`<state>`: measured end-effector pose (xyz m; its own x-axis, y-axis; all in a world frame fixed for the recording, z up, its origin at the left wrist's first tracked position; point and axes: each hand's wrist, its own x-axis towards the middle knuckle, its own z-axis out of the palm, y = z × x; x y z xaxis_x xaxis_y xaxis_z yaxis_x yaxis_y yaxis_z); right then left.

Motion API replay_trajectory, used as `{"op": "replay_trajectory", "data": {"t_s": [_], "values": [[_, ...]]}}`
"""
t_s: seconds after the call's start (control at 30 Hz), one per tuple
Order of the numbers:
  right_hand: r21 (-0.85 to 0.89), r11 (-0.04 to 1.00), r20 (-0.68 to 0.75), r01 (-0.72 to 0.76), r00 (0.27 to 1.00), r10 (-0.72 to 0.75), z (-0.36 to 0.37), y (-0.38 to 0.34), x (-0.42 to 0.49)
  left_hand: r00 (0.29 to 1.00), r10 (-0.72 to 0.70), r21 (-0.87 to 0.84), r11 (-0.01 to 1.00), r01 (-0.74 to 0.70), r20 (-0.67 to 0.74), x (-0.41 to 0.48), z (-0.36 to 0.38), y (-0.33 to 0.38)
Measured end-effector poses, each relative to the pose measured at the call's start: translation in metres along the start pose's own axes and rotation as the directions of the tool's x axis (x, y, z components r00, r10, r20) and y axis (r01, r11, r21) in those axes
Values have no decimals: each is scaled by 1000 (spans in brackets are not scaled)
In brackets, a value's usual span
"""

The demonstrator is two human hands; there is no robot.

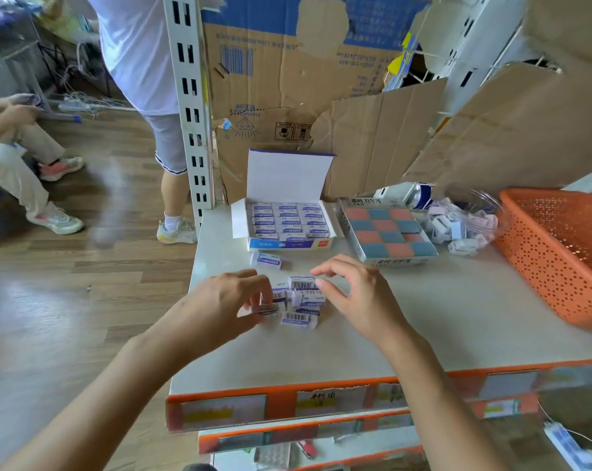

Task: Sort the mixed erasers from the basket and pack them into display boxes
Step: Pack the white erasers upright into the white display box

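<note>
We look down on a pale, smooth counter (423,317) with an orange price strip along its front edge and more orange-edged shelves below. Behind it stand torn sheets of brown cardboard (287,79) and a white slotted shelving post (189,96). To the left is a wood-plank floor (66,300), where one person stands (145,62) and another sits (9,164).

At the back of the counter we see a white display box (287,244) of thin card, its lid flap upright, packed with neat rows of rectangular erasers in white and purple paper sleeves. Just to its right lies a checkered box (386,232), a flat tray of matte square blocks alternating salmon and blue-grey. Beside that, a clear tub (464,222) lies tipped, small pale erasers spilling from it. At the far right sits the orange basket (559,253), rigid plastic pierced with small round holes.

A single eraser (269,260) lies alone in front of the white box. Nearer to us, a small heap of loose erasers (304,297) lies between the hands, barcodes showing on some sleeves. The left hand (226,300) has its fingers curled, pinching one eraser at the heap's left edge. The right hand (352,290) hovers at the heap's right side, fingers loosely bent and apart, thumb tip at the topmost eraser; we cannot tell if it touches.
</note>
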<state>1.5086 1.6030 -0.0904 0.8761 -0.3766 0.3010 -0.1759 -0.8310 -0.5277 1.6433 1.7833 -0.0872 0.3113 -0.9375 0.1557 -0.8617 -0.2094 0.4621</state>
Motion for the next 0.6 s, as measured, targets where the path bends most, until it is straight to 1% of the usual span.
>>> {"op": "replay_trajectory", "data": {"t_s": [0.03, 0.1, 0.17, 0.2, 0.27, 0.3, 0.33, 0.37, 0.4, 0.5, 0.53, 0.6], "values": [[1, 1000, -1, 2, 1000, -2, 0, -2, -1, 1000, -21, -42, 999, 20, -12, -2, -3, 0], [17, 1000, -16, 6, 1000, -6, -2, -6, -4, 996, -56, -179, 983, 44, -62, -5, -10, -1], [65, 998, -28, 15, 1000, -13, -3, -13, -6, 988, -115, -342, 937, 73, -102, -6, -16, 1], [110, 994, -33, 21, 999, -17, -4, -17, -6, 981, -164, -451, 887, 100, -105, -5, -18, 4], [253, 967, -24, -2, 1000, 9, -6, -28, -8, 962, -268, -685, 711, 159, -56, -1, -19, 13], [336, 941, 5, -39, 999, 39, -7, -33, -9, 953, -301, -767, 617, 174, -25, 2, -18, 17], [409, 909, 42, -82, 997, 71, -8, -39, -9, 945, -328, -820, 544, 180, -10, 5, -17, 21], [471, 875, 71, -116, 993, 94, -8, -44, -9, 936, -351, -851, 494, 179, -6, 7, -16, 24], [531, 835, 90, -141, 990, 110, -7, -48, -10, 931, -366, -867, 467, 175, -9, 9, -14, 27], [695, 695, 98, -185, 982, 164, -3, -54, -9, 929, -370, -886, 434, 161, -12, 13, -8, 33], [720, 666, 95, -194, 979, 182, -3, -54, -8, 931, -364, -891, 427, 155, -13, 14, -8, 34], [734, 647, 103, -206, 976, 194, -3, -53, -7, 932, -362, -897, 420, 139, -25, 14, -8, 36]]}}
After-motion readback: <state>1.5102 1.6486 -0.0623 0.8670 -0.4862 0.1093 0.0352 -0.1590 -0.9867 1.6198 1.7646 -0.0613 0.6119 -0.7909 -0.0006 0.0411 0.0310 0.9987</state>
